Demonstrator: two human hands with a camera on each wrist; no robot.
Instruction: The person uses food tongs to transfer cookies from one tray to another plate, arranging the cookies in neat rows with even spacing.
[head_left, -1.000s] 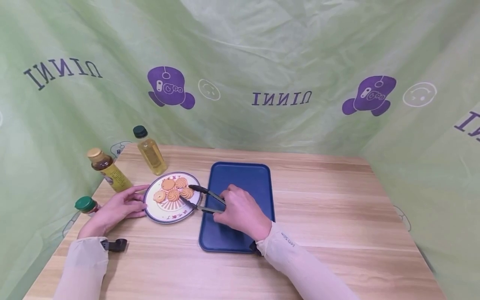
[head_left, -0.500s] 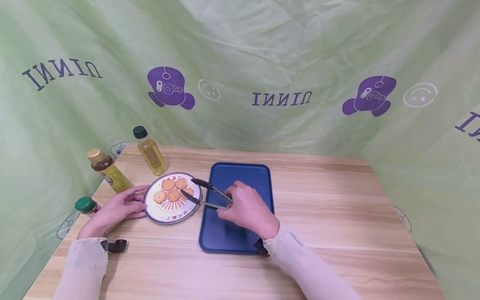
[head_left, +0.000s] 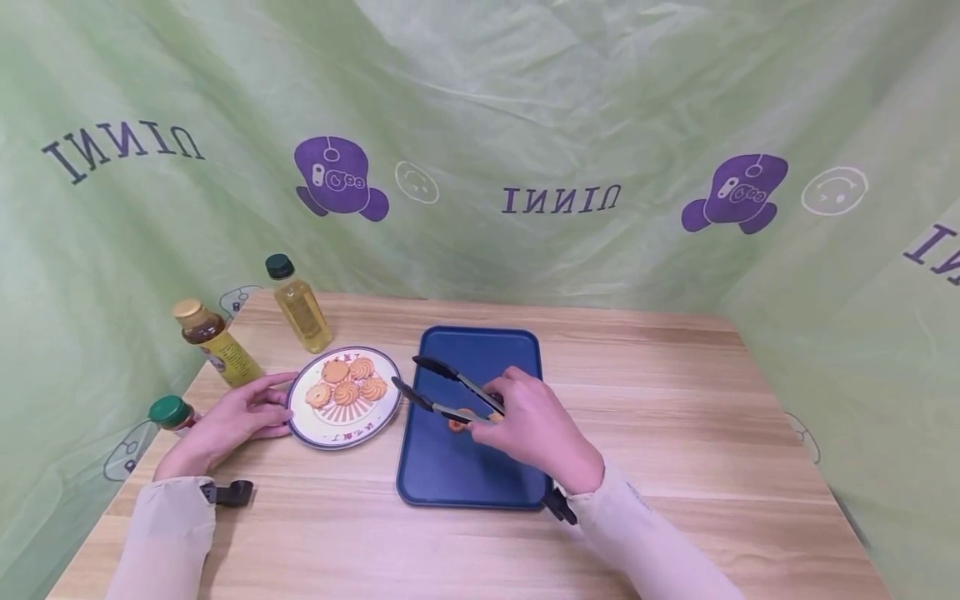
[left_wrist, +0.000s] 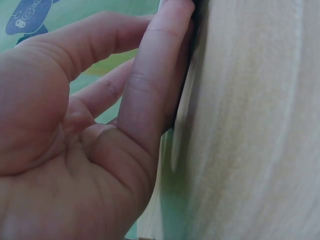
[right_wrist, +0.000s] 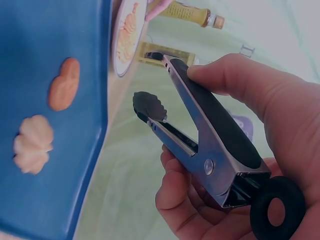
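My left hand holds the left rim of a white plate with a blue edge, thumb on the rim and fingers beside and below it. Several round swirled cookies lie on the plate. In my right hand is a pair of metal tongs with black grips and black tips. Nothing sits between the spread tips, which are over the left side of a blue tray. The right wrist view shows two cookies on this tray: a brown one and a paler, flower-shaped one.
Behind the left hand stand a clear bottle of yellow oil with a dark cap and a yellow-labelled bottle. A green-capped jar is by the left wrist. Green curtain surrounds the wooden table.
My right hand has drawn the tongs rightward, from over the cookies on the plate to above the tray. Cookies on the tray now show under the tongs. The left hand and plate stay put.
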